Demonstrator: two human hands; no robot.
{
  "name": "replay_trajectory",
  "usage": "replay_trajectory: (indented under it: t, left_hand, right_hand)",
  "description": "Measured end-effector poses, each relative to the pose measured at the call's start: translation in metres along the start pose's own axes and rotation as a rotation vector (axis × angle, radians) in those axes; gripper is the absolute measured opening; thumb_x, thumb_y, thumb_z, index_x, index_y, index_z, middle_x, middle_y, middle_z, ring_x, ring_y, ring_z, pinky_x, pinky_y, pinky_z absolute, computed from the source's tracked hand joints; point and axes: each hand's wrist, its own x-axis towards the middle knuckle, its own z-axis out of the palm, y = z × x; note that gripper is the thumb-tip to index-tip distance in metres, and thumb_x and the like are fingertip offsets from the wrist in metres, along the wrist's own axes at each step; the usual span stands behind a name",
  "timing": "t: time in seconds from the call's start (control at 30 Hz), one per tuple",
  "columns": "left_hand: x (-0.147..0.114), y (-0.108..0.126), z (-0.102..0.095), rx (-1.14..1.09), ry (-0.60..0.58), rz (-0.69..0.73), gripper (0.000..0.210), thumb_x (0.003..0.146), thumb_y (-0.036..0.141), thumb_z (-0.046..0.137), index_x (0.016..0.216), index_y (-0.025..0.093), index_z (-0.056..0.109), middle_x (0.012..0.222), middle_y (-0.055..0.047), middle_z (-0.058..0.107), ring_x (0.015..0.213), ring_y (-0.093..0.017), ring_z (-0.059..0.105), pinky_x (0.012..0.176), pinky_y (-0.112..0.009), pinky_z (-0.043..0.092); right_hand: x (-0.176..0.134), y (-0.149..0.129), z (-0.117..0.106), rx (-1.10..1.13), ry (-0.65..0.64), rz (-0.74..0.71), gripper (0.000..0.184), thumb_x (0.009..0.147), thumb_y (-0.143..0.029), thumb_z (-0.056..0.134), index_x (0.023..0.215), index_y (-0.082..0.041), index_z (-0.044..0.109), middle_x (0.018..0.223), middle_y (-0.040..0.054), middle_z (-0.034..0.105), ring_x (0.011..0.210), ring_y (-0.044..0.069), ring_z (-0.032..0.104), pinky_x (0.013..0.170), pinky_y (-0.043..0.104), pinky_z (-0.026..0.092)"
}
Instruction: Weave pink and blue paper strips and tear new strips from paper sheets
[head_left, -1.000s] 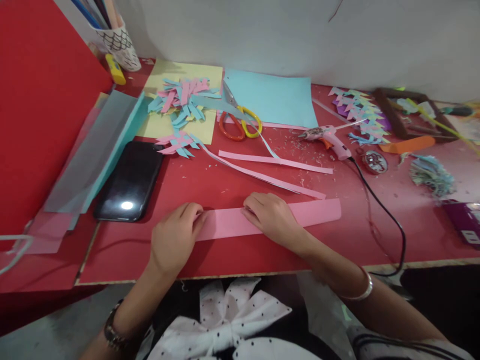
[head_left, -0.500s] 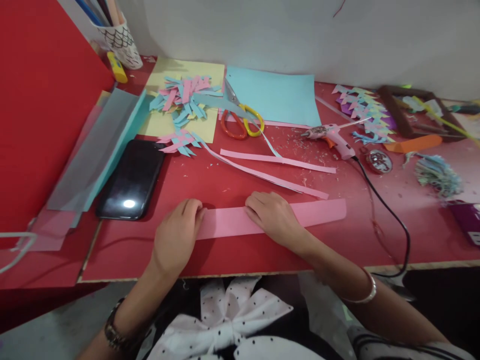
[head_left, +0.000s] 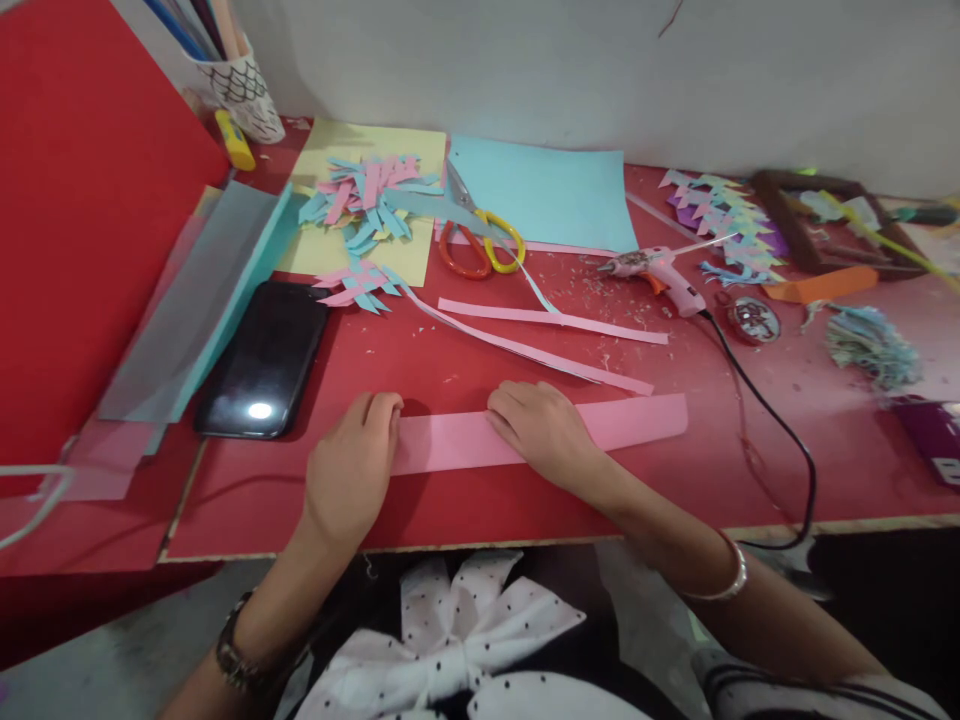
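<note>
A wide pink paper strip lies crosswise near the front of the red tabletop, and it looks folded lengthwise. My left hand is closed over its left end, fingers curled and thumb along the paper. Around the middle of the strip, my right hand rests with its fingers bent and pressed together on the top edge. The strip's right end sticks out past that hand. Just beyond are two narrow pink strips, one leading to a woven pink-and-blue paper piece.
Scissors lie across yellow paper with cut pieces, beside a blue sheet. A pink glue gun trails a black cord rightward. A phone and folded papers are at left; a brown frame sits at right.
Both hands keep the same hold on the pink paper strip. The view has shifted very slightly; nothing on the table has visibly moved.
</note>
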Motion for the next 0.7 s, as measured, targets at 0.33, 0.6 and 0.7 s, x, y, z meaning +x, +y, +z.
replay_trajectory:
  t: [0.33,0.6,0.7]
  left_hand:
    - [-0.002,0.004,-0.002,0.115,-0.033,-0.092,0.025,0.086,0.026,0.032,0.098,0.022,0.053,0.097,-0.002,0.062,0.059,-0.016,0.057,0.044,-0.026,0.030]
    - [-0.009,0.001,-0.008,0.146,0.178,0.084,0.030,0.083,0.016,0.034,0.099,0.018,0.059,0.097,-0.009,0.062,0.087,-0.023,0.057,0.065,-0.032,0.042]
    - [-0.019,0.011,-0.004,0.106,0.206,0.471,0.036,0.084,0.014,0.031,0.109,0.020,0.056,0.111,-0.008,0.059,0.102,-0.022,0.052,0.083,-0.035,0.039]
  right_hand:
    - [-0.001,-0.001,0.001,-0.011,-0.002,0.017,0.023,0.087,-0.022,0.037,0.077,-0.016,0.057,0.075,0.0034,0.059,0.062,0.014,0.047,0.058,0.027,0.021]
    - [0.000,-0.002,0.000,-0.013,-0.008,0.027,0.021,0.086,-0.022,0.038,0.078,-0.016,0.057,0.075,0.0035,0.059,0.063,0.014,0.048,0.058,0.027,0.022]
    - [0.000,-0.001,0.001,-0.007,0.013,0.007,0.021,0.086,-0.021,0.038,0.077,-0.016,0.056,0.073,0.0032,0.058,0.063,0.014,0.048,0.058,0.027,0.022]
